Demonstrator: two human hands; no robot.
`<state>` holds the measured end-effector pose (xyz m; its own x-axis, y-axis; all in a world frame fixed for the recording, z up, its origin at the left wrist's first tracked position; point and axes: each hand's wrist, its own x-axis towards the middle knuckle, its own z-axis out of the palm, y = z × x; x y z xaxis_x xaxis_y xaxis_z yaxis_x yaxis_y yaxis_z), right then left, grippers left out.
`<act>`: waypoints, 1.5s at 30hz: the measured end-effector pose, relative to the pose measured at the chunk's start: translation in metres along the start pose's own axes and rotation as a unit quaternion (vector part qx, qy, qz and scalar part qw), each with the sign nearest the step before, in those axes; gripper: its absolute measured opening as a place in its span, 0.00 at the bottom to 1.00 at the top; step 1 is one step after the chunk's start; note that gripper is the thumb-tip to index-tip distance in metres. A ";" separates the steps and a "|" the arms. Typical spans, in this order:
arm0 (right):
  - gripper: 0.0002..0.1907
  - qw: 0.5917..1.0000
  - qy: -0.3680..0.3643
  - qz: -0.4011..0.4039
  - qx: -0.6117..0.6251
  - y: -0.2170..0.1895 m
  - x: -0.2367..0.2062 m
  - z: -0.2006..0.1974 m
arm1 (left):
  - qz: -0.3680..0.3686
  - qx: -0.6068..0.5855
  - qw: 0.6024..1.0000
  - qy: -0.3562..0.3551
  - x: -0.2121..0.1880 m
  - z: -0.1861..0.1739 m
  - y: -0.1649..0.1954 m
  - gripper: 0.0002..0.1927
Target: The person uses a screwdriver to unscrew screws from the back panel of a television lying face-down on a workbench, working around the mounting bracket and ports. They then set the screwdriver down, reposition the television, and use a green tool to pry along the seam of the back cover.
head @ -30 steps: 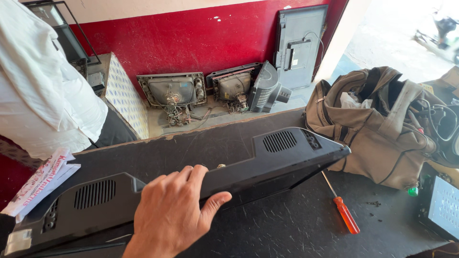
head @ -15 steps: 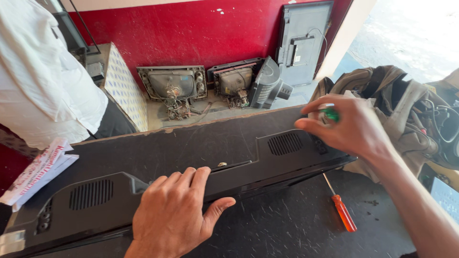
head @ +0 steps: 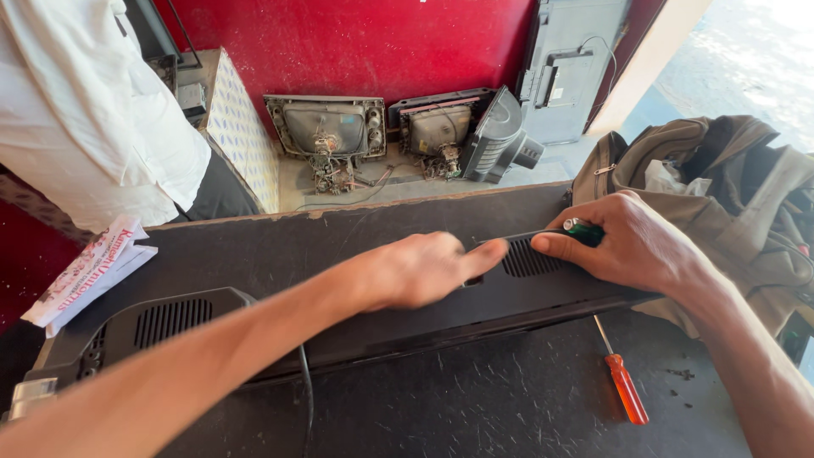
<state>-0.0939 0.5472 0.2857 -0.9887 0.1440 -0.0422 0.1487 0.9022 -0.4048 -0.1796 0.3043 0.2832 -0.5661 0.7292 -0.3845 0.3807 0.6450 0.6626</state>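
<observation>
Gripping green screwdriver (head: 583, 229), right hand (head: 632, 242); left hand (head: 420, 270) on black casing (head: 280, 254).

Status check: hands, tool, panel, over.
Right hand grips green-handled tool at black back panel. Left hand reaches across, empty. Orange screwdriver lies alongside.

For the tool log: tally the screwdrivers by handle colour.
Green-handled screwdriver, held in the right hand: 1
Orange-handled screwdriver, lying on the dark bench: 1
Total: 2
</observation>
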 end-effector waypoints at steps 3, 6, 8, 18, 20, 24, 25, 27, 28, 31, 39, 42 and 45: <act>0.21 0.999 0.003 0.012 -0.036 -0.004 -0.007 -0.001 | -0.040 -0.112 0.992 -0.044 0.028 0.014 0.013 0.46; 0.16 0.990 0.120 -0.077 -0.021 -0.007 -0.020 -0.001 | -0.041 -0.102 0.994 -0.027 0.035 0.023 0.012 0.46; 0.14 0.969 0.211 -0.127 -0.010 -0.007 -0.031 -0.001 | -0.009 -0.081 0.996 -0.025 0.037 0.028 0.011 0.46; 0.09 0.865 0.414 -0.222 0.178 -0.015 -0.076 0.023 | 0.077 -0.037 0.996 -0.018 0.045 0.022 0.003 0.50; 0.15 0.817 0.363 -0.228 0.385 -0.025 -0.086 0.036 | 0.065 -0.046 0.997 -0.015 0.048 0.020 0.004 0.49; 0.17 0.729 0.217 -0.175 0.626 -0.045 -0.084 0.051 | 0.033 -0.049 0.998 0.002 0.050 0.015 0.006 0.49; 0.16 0.724 0.175 -0.151 0.650 -0.049 -0.081 0.052 | 0.029 -0.050 0.998 0.007 0.050 0.015 0.007 0.49; 0.16 0.791 0.171 -0.131 0.573 -0.058 -0.075 0.056 | 0.039 -0.052 0.998 0.001 0.048 0.016 0.009 0.47; 0.16 0.821 0.168 -0.123 0.531 -0.062 -0.073 0.057 | 0.044 -0.053 0.998 -0.001 0.047 0.016 0.011 0.47; 0.15 0.832 0.172 -0.131 0.510 -0.068 -0.072 0.056 | 0.063 -0.038 0.997 0.013 0.040 0.012 0.017 0.47; 0.18 0.862 0.190 -0.041 0.468 -0.066 -0.072 0.055 | 0.132 0.171 0.964 0.157 -0.071 -0.004 -0.011 0.31; 0.20 0.862 0.182 -0.066 0.469 -0.065 -0.071 0.054 | 0.198 0.235 0.906 0.292 -0.123 0.012 -0.034 0.37; 0.21 0.866 0.173 -0.072 0.463 -0.065 -0.071 0.053 | 0.155 0.292 0.887 0.322 -0.134 0.026 -0.051 0.42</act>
<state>-0.0342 0.4563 0.2669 -0.9069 0.3138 0.2813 -0.2143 0.2315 -0.9489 -0.1045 0.1798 0.2839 -0.5972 0.7313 0.3294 0.7982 0.5822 0.1547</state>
